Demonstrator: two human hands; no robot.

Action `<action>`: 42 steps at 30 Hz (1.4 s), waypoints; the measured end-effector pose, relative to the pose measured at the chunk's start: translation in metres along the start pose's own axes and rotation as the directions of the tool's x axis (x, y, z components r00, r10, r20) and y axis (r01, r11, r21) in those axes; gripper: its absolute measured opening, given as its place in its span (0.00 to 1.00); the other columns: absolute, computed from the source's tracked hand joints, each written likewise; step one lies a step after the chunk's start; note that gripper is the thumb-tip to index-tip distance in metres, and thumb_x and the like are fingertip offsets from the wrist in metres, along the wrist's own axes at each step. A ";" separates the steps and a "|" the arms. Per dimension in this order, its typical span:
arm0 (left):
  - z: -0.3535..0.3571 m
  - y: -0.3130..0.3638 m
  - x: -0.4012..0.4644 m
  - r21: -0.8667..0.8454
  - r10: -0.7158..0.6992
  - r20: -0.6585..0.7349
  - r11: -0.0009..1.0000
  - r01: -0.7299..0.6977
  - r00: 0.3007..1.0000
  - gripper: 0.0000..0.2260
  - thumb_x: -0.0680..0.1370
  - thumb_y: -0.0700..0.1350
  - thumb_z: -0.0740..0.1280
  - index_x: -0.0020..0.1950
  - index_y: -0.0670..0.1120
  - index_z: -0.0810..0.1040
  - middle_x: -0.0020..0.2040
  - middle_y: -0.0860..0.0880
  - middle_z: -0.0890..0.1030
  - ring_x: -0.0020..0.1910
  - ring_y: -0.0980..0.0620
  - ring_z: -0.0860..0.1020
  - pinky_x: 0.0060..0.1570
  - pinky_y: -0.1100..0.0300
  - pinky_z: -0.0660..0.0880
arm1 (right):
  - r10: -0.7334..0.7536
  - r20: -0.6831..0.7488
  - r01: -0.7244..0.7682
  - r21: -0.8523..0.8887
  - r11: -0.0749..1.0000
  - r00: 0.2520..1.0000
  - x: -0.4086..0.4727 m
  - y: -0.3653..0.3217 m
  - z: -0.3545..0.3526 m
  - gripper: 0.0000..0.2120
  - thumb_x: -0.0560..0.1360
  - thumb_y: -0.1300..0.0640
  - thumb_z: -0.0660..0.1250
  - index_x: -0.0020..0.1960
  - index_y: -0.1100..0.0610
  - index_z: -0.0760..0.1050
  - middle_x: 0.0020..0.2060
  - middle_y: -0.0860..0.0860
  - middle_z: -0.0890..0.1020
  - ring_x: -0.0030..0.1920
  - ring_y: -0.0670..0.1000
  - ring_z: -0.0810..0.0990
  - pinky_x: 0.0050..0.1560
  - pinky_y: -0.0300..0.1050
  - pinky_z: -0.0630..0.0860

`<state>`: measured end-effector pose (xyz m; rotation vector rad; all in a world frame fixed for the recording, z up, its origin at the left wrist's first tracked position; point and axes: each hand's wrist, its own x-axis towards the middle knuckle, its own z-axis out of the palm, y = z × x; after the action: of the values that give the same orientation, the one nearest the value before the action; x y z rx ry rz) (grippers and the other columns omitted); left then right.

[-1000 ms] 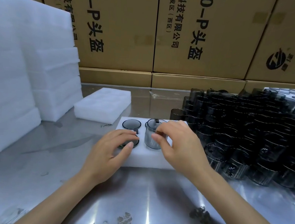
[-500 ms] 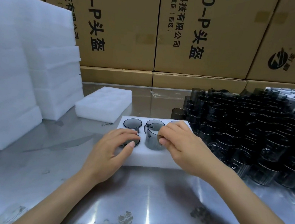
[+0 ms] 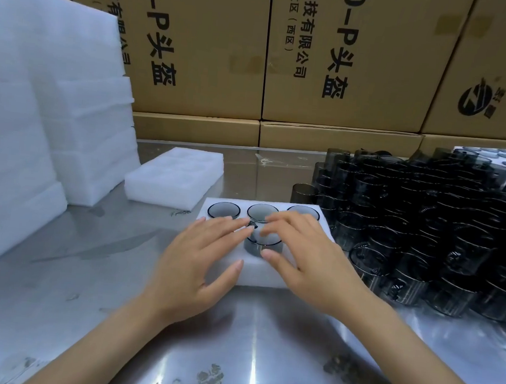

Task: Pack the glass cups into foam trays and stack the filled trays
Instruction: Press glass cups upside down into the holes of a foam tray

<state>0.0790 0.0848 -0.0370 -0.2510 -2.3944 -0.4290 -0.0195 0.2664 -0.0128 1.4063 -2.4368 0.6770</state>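
Seating a cup (image 3: 262,244) in the tray's (image 3: 269,274) near row, left hand (image 3: 196,262) and right hand (image 3: 307,259) pressing flat-fingered on its rim; next, pushing down evenly until flush.

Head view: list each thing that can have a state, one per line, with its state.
White foam tray under the hands: partly filled, three back pockets hold cups.
Smoky grey glass cup in the front middle pocket: upright, not fully seated.
Left hand: fingers straight, tips at the cup's rim.
Right hand: fingers straight over the cup.
Spare white foam tray behind: empty.
Loose dark glass cups on the right: unpacked, crowded.
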 end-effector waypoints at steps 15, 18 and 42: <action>-0.002 0.002 -0.001 0.157 0.057 0.081 0.985 -0.069 0.995 0.19 0.74 0.51 0.60 0.61 0.46 0.80 0.62 0.53 0.79 0.62 0.51 0.77 0.65 0.52 0.64 | 0.015 0.094 0.000 -0.151 0.989 0.995 -0.007 -0.002 0.008 0.31 0.78 0.36 0.49 0.76 0.49 0.56 0.75 0.42 0.59 0.74 0.43 0.55 0.73 0.43 0.52; -0.002 0.001 -0.006 0.173 0.063 0.106 0.982 -0.080 0.992 0.21 0.75 0.50 0.58 0.65 0.46 0.76 0.64 0.54 0.77 0.64 0.51 0.74 0.67 0.51 0.62 | 0.063 -0.202 -0.073 -0.044 0.996 0.977 -0.013 0.000 -0.001 0.18 0.78 0.47 0.59 0.63 0.53 0.75 0.59 0.47 0.79 0.60 0.52 0.74 0.60 0.49 0.70; -0.002 -0.005 -0.004 0.086 0.042 -0.030 0.995 -0.040 0.999 0.14 0.75 0.48 0.61 0.55 0.44 0.81 0.57 0.51 0.80 0.57 0.50 0.77 0.57 0.52 0.72 | 0.410 -0.224 -0.440 -0.105 0.892 0.884 -0.041 0.027 -0.067 0.19 0.76 0.56 0.66 0.63 0.39 0.71 0.46 0.44 0.78 0.47 0.44 0.67 0.43 0.44 0.67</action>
<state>0.0819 0.0793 -0.0399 -0.2523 -2.3657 -0.3082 -0.0233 0.3421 0.0202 0.7055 -2.5888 0.6612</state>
